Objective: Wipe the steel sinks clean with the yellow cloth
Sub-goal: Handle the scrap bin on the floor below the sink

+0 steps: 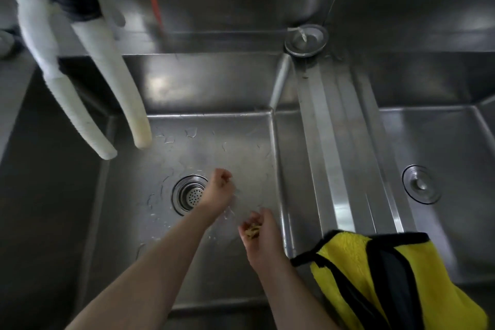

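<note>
**A:** Where are the hands?

**B:** Both are down in the middle sink [150, 222], over its wet floor. The left hand [218, 190] sits just at 3 o'clock of the round strainer drain [190, 194], fingers curled in toward the palm. Whether they pinch anything I cannot tell; it is blurred there.

**A:** And the other one?

**B:** The right hand [261, 233] is at 5 o'clock from the left one, a little apart from it, palm turned up. Its fingers are curled round a small clump of pale yellowish scraps [251, 230].

**A:** So where is the yellow cloth?

**B:** In neither hand. The yellow cloth [417, 284], edged in black, is draped over the near end of the steel divider [334, 142] between the middle sink and the right sink [442, 147], at 4 o'clock from the right hand.

**A:** Anything else around the basins?

**B:** Two white ribbed hoses [117, 83] hang into the middle sink from 11 o'clock, their ends above its far left corner. A round metal plug [306, 39] lies at the far end of the divider, at 12 o'clock. The right sink has a closed round stopper [421, 184] in its floor. Water droplets are scattered across the middle sink's floor around the drain.
</note>
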Available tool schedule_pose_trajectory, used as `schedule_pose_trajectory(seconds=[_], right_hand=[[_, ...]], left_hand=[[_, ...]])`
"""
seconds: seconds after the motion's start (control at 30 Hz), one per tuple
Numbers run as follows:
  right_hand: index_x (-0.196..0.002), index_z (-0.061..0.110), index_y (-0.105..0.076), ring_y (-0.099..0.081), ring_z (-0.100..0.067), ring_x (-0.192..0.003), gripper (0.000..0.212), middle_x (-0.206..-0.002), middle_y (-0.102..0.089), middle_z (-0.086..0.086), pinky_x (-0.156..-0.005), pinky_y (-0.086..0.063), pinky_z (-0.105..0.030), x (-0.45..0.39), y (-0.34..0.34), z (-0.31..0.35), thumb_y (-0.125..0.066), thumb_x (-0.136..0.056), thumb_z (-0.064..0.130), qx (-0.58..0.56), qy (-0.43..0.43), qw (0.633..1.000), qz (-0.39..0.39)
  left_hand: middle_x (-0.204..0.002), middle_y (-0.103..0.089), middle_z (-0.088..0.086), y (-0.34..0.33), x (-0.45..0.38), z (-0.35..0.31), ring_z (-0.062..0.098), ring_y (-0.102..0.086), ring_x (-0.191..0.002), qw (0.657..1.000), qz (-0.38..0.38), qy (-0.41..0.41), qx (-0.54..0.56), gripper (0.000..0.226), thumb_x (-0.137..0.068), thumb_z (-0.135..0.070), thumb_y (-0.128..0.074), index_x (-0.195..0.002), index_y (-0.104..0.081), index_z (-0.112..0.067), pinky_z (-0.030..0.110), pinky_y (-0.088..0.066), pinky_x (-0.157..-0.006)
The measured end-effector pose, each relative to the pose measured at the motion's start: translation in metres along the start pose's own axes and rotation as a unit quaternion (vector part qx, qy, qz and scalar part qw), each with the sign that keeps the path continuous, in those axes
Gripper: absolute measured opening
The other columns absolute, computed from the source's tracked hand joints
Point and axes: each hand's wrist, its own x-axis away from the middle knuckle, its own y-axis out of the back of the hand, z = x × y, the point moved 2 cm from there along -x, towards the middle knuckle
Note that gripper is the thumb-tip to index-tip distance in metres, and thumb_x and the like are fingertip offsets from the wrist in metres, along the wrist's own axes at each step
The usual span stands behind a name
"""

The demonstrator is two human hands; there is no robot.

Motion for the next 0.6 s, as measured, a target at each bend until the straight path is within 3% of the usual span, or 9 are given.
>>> schedule_pose_trajectory(seconds=[0.13, 0.23, 0.33, 0.4, 0.43, 0.47, 0.5, 0.57, 0.6], right_hand=[[-0.074, 0.012, -0.053, -0.050, -0.017, -0.058, 0.028, -0.053, -0.055, -0.003, -0.066, -0.045, -0.030, 0.010, -0.007, -0.003, -0.045, -0.100, 0.014, -0.002, 0.006, 1.000, 0.016], [-0.078, 0.007, -0.055, -0.051, -0.022, -0.065, 0.030, -0.068, -0.054, -0.010, -0.070, -0.044, -0.034, 0.014, -0.014, -0.009, -0.041, -0.102, 0.020, 0.032, -0.005, 0.999, 0.009], [-0.090, 0.005, -0.058, -0.058, -0.028, -0.078, 0.033, -0.087, -0.059, -0.017, -0.074, -0.047, -0.036, 0.012, -0.014, -0.017, -0.037, -0.102, 0.028, 0.025, -0.035, 0.998, 0.037], [-0.099, 0.003, -0.062, -0.061, -0.031, -0.089, 0.042, -0.097, -0.063, -0.020, -0.076, -0.049, -0.036, 0.010, -0.015, -0.021, -0.033, -0.103, 0.033, 0.012, -0.045, 0.998, 0.038], [-0.101, 0.003, -0.063, -0.062, -0.032, -0.095, 0.043, -0.098, -0.064, -0.020, -0.081, -0.049, -0.036, 0.008, -0.015, -0.021, -0.034, -0.102, 0.035, 0.014, -0.049, 0.998, 0.037], [-0.104, 0.003, -0.064, -0.062, -0.033, -0.101, 0.042, -0.098, -0.066, -0.018, -0.088, -0.050, -0.037, 0.007, -0.015, -0.021, -0.036, -0.101, 0.035, 0.020, -0.051, 0.998, 0.043], [-0.107, 0.005, -0.064, -0.062, -0.032, -0.105, 0.038, -0.098, -0.067, -0.016, -0.094, -0.049, -0.038, 0.010, -0.016, -0.022, -0.039, -0.100, 0.034, 0.039, -0.058, 0.996, 0.056], [-0.110, 0.012, -0.060, -0.065, -0.023, -0.095, 0.026, -0.095, -0.067, -0.006, -0.087, -0.052, -0.037, 0.012, -0.016, -0.022, -0.043, -0.102, 0.030, 0.124, -0.039, 0.990, 0.060], [-0.114, 0.016, -0.058, -0.066, -0.018, -0.093, 0.023, -0.097, -0.067, -0.001, -0.083, -0.052, -0.035, 0.013, -0.019, -0.023, -0.043, -0.103, 0.030, 0.153, -0.038, 0.986, 0.052]], left_hand=[[-0.107, -0.069, 0.010, -0.002, 0.042, 0.005, 0.019, -0.064, -0.085, 0.988, 0.048, 0.014, 0.148, 0.025, -0.097, 0.005, -0.039, -0.109, -0.058, -0.007, 0.022, -0.050, -0.069], [-0.107, -0.072, 0.010, 0.000, 0.064, 0.004, 0.020, -0.067, -0.103, 0.980, 0.044, 0.009, 0.194, 0.026, -0.096, 0.008, -0.039, -0.108, -0.060, -0.003, 0.012, -0.050, -0.078], [-0.112, -0.073, 0.009, -0.005, 0.082, 0.001, 0.017, -0.066, -0.101, 0.971, 0.069, 0.031, 0.226, 0.034, -0.095, 0.006, -0.038, -0.110, -0.066, -0.006, 0.014, -0.050, -0.075], [-0.111, -0.070, 0.013, -0.008, 0.087, 0.003, 0.018, -0.064, -0.095, 0.966, 0.091, 0.053, 0.236, 0.031, -0.094, -0.007, -0.041, -0.108, -0.069, -0.011, 0.013, -0.050, -0.072], [-0.112, -0.068, 0.015, -0.010, 0.089, 0.006, 0.020, -0.063, -0.097, 0.963, 0.107, 0.066, 0.237, 0.030, -0.091, -0.025, -0.048, -0.108, -0.071, -0.018, 0.015, -0.051, -0.078], [-0.121, -0.064, 0.015, -0.011, 0.089, 0.011, 0.023, -0.059, -0.110, 0.967, 0.114, 0.077, 0.213, 0.037, -0.084, -0.042, -0.052, -0.110, -0.073, -0.027, 0.020, -0.048, -0.095], [-0.136, -0.057, 0.010, -0.012, 0.088, 0.016, 0.023, -0.047, -0.130, 0.976, 0.114, 0.074, 0.172, 0.042, -0.082, -0.053, -0.049, -0.112, -0.072, -0.036, 0.031, -0.035, -0.114], [-0.149, -0.041, -0.006, -0.012, 0.089, 0.020, 0.009, -0.018, -0.146, 0.994, 0.102, 0.034, 0.033, 0.048, -0.094, -0.051, -0.027, -0.124, -0.064, -0.042, 0.038, -0.002, -0.123], [-0.154, -0.036, -0.009, -0.011, 0.089, 0.020, 0.007, -0.011, -0.148, 0.996, 0.083, 0.010, -0.036, 0.055, -0.096, -0.049, -0.017, -0.133, -0.057, -0.041, 0.037, 0.005, -0.122]])
